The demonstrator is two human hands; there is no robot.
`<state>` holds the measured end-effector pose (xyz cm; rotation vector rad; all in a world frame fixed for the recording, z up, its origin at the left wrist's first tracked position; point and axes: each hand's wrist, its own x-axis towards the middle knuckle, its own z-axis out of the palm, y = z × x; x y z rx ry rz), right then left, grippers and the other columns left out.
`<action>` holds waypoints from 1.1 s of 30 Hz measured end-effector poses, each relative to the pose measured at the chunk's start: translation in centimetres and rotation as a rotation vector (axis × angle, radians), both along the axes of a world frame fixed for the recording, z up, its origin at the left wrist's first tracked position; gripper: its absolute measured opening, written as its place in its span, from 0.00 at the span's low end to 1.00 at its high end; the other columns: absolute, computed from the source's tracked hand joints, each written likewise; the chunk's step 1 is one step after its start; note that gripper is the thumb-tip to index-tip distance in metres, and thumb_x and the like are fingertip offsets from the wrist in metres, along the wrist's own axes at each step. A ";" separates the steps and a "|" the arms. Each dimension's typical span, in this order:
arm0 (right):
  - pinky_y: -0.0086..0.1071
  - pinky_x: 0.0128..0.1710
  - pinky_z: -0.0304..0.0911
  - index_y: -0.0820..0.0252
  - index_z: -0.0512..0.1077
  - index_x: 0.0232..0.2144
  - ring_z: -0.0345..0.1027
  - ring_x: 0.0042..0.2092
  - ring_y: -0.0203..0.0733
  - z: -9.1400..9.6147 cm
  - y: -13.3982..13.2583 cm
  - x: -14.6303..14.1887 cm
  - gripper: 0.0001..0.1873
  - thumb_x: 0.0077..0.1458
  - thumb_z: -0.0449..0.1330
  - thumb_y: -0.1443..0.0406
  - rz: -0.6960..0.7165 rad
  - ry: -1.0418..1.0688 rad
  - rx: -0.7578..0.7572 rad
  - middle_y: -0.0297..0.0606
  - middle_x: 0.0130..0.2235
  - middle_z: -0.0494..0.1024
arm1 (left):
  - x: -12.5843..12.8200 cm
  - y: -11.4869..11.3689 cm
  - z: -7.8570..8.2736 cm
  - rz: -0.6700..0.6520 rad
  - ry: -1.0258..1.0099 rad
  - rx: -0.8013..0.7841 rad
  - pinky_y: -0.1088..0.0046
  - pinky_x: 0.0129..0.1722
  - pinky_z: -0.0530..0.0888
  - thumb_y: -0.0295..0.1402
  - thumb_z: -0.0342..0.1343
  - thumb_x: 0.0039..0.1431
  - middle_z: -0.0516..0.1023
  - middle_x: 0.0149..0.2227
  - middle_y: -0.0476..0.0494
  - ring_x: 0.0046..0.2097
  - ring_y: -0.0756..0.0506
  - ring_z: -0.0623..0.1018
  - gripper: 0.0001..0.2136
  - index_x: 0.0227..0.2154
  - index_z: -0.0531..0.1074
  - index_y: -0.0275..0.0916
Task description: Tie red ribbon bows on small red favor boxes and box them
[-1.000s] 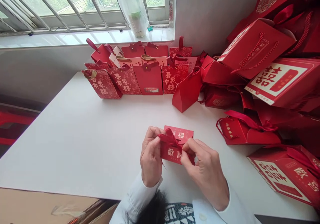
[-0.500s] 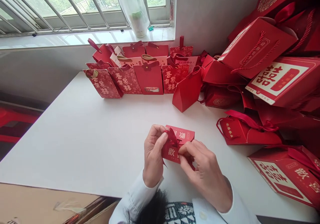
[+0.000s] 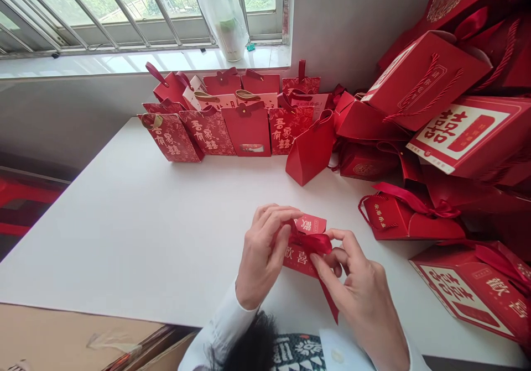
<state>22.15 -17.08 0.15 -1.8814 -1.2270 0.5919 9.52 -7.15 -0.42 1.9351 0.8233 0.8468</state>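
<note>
Bkgd: white table [image 3: 124, 238] below barred window [image 3: 124, 17].
Grip, L: left hand [image 3: 263, 255] arched over box's L end, fingers bent toward bow; tips partly hidden, can't tell if pinching.
Grip, R: right hand [image 3: 357, 282], thumb + index tips apart, at R loop of bow; can't tell if ribbon is held betw. them.
Bow: red ribbon bow [image 3: 317, 244] atop box, R loop pointing twd right hand, which is the nearer one to it.
Tail: ribbon tail [image 3: 331, 304] hangs past box's near edge, slanting down-R, just beside R thumb.
Box: small red box [image 3: 313, 224] betw. the hands, on or just above table; long axis approx. L–R, R end a bit nearer the person.
Beyond, ahead: row of red bags [image 3: 249, 130] standing near wall, well apart from hands.
Beyond, R: pile of red boxes [image 3: 448, 83], ribbons + cord handles, some tilted.
Sill: bagged bottle [image 3: 230, 34], upright.
Near L: cardboard [image 3: 62, 338] by table edge.
</note>
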 end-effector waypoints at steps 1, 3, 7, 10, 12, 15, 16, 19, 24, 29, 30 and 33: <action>0.25 0.15 0.51 0.52 0.62 0.40 0.62 0.19 0.33 0.0 -0.1 0.1 0.08 0.58 0.54 0.62 0.008 0.007 -0.009 0.22 0.20 0.69 | -0.1 0.3 0.0 -0.013 0.059 0.103 0.62 0.52 0.64 0.25 0.46 0.63 0.74 0.46 0.43 0.50 0.44 0.68 0.12 0.44 0.71 0.43; 0.24 0.16 0.52 0.52 0.62 0.42 0.62 0.18 0.33 0.0 -0.4 0.1 0.10 0.58 0.55 0.61 0.010 0.024 -0.019 0.21 0.19 0.68 | -0.4 0.8 -0.1 -0.086 0.147 0.223 0.60 0.54 0.63 0.24 0.48 0.61 0.73 0.47 0.43 0.50 0.43 0.67 0.12 0.43 0.72 0.43; 0.24 0.16 0.53 0.53 0.62 0.43 0.59 0.15 0.33 0.0 -0.7 0.1 0.10 0.59 0.54 0.60 -0.001 0.069 -0.037 0.21 0.17 0.67 | -0.8 1.3 -0.1 -0.200 0.214 0.250 0.60 0.53 0.65 0.24 0.49 0.61 0.75 0.43 0.43 0.49 0.43 0.67 0.11 0.43 0.72 0.43; 0.25 0.16 0.56 0.54 0.62 0.46 0.59 0.15 0.35 -0.1 -0.7 -0.2 0.13 0.59 0.53 0.59 0.013 0.150 -0.078 0.23 0.17 0.69 | -0.8 1.1 -0.2 -0.138 0.235 0.200 0.64 0.47 0.68 0.25 0.52 0.59 0.73 0.38 0.44 0.47 0.43 0.66 0.09 0.39 0.73 0.42; 0.26 0.17 0.58 0.55 0.61 0.50 0.61 0.16 0.36 -0.3 -0.7 -0.5 0.18 0.59 0.54 0.60 0.028 0.214 -0.090 0.24 0.18 0.71 | -0.6 0.9 -0.3 -0.113 0.243 0.177 0.65 0.44 0.68 0.25 0.53 0.58 0.72 0.36 0.44 0.45 0.43 0.66 0.08 0.38 0.73 0.42; 0.25 0.17 0.59 0.55 0.58 0.56 0.62 0.16 0.36 -0.5 -0.7 -0.6 0.23 0.59 0.54 0.61 0.066 0.242 -0.090 0.23 0.17 0.70 | -0.7 0.8 0.0 -0.120 0.265 0.129 0.66 0.43 0.68 0.27 0.54 0.58 0.72 0.36 0.45 0.44 0.43 0.66 0.08 0.39 0.72 0.42; 0.25 0.17 0.58 0.55 0.58 0.56 0.61 0.16 0.35 -0.5 -0.8 -0.5 0.23 0.59 0.54 0.61 0.072 0.214 -0.088 0.22 0.17 0.68 | -0.9 0.9 0.2 -0.128 0.270 0.103 0.66 0.43 0.68 0.29 0.55 0.58 0.72 0.36 0.45 0.44 0.43 0.67 0.08 0.40 0.72 0.42; 0.25 0.16 0.56 0.52 0.63 0.52 0.58 0.15 0.33 -0.2 -1.0 -0.2 0.19 0.60 0.54 0.58 0.014 0.000 -0.036 0.22 0.16 0.65 | -1.5 1.2 0.7 -0.145 0.255 0.011 0.67 0.42 0.68 0.34 0.54 0.60 0.74 0.39 0.44 0.43 0.44 0.69 0.08 0.41 0.71 0.42; 0.28 0.26 0.61 0.55 0.68 0.47 0.65 0.25 0.36 0.4 -0.8 0.1 0.14 0.62 0.53 0.57 -0.045 -0.361 0.133 0.32 0.29 0.72 | -2.1 1.7 1.0 -0.096 0.234 -0.032 0.70 0.40 0.68 0.33 0.49 0.63 0.75 0.39 0.45 0.40 0.46 0.72 0.07 0.39 0.71 0.41; 0.28 0.30 0.61 0.57 0.71 0.40 0.68 0.31 0.37 -0.2 0.0 -0.2 0.09 0.62 0.53 0.62 0.023 -0.299 0.121 0.36 0.36 0.73 | -1.5 1.3 1.1 -0.108 0.316 0.003 0.70 0.38 0.67 0.33 0.50 0.63 0.72 0.35 0.46 0.38 0.46 0.70 0.06 0.35 0.71 0.40; 0.28 0.29 0.60 0.57 0.71 0.38 0.67 0.30 0.36 -0.3 0.2 -0.3 0.08 0.62 0.53 0.62 0.022 -0.264 0.122 0.35 0.35 0.73 | -1.3 1.2 1.2 -0.107 0.327 0.007 0.70 0.38 0.67 0.33 0.50 0.63 0.71 0.34 0.46 0.38 0.46 0.70 0.06 0.35 0.71 0.40; 0.26 0.29 0.59 0.56 0.71 0.33 0.66 0.28 0.33 -0.5 0.7 -0.2 0.07 0.61 0.54 0.64 0.020 -0.158 0.138 0.31 0.32 0.73 | -0.9 0.8 1.3 -0.090 0.296 0.005 0.70 0.39 0.66 0.31 0.50 0.62 0.70 0.35 0.46 0.39 0.47 0.69 0.05 0.34 0.70 0.40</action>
